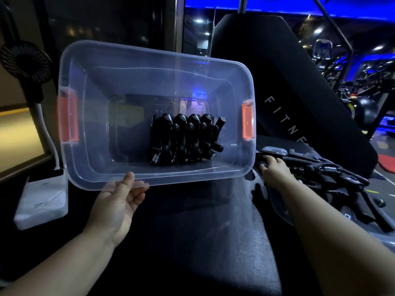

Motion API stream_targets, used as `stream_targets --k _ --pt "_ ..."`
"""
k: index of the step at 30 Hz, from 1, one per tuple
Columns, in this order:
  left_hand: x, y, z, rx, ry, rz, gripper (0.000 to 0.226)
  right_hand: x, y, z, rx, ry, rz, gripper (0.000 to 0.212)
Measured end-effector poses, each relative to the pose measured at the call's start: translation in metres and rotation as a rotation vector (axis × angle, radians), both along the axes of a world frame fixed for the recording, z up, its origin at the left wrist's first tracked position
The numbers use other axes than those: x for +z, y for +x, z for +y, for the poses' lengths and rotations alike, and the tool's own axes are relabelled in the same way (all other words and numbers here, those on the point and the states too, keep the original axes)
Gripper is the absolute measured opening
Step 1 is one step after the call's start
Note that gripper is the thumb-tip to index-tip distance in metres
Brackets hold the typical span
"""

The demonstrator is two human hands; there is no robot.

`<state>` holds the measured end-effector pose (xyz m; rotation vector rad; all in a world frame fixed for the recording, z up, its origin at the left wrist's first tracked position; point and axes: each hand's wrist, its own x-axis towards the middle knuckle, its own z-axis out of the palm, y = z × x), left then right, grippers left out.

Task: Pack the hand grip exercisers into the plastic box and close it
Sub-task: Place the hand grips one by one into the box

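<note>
Clear plastic box (149,67), probably light, flexy, rim pinched by left grip (119,201); right grip (275,169) on stiff loose hand grip exercisers (329,169), closure unclear; grab handles.

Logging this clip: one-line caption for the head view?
Left hand holds the part-filled plastic box tilted; right hand rests on loose grip exercisers.

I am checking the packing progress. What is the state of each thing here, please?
plastic box: open, lidless, tilted toward camera.
orange latches: unfastened.
packed hand grip exercisers: in a row inside it.
loose hand grip exercisers: piled right of the box.
left hand: holds the box's near rim.
right hand: grips one loose exerciser.
</note>
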<state>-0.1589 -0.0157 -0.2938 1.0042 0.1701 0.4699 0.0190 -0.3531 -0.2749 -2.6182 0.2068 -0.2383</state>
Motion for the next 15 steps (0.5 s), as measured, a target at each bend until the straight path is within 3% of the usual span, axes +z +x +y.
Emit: stream_targets --k 15 --pt "-0.003 0.004 0.001 0.004 -0.015 -0.011 0.021 0.004 0.008 -0.006 -0.052 -0.075 -0.021 0.046"
